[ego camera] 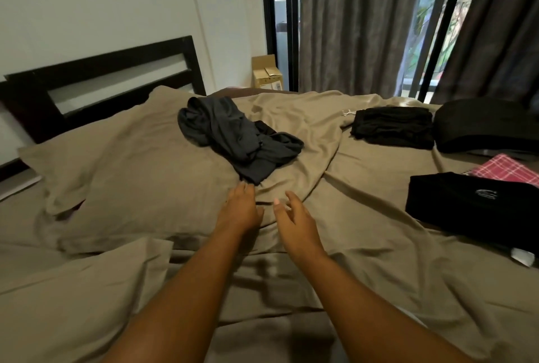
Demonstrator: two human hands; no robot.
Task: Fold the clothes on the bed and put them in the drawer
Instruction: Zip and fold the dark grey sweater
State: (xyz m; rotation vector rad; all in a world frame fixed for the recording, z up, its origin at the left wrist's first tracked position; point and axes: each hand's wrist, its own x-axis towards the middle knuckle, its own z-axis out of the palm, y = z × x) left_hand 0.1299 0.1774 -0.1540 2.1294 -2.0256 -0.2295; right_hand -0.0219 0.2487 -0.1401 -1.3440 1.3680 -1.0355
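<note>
**A:** Left hand (239,211) has its fingers straight and close together, just at the near corner of the crumpled grey garment (233,135). Right hand (294,217) is loosely spread, empty, over the bed (364,231).

**B:** Yank one corner and it'll probably drag twisted. A big sweep could knock the folded black stacks (392,126) on the right.
</note>
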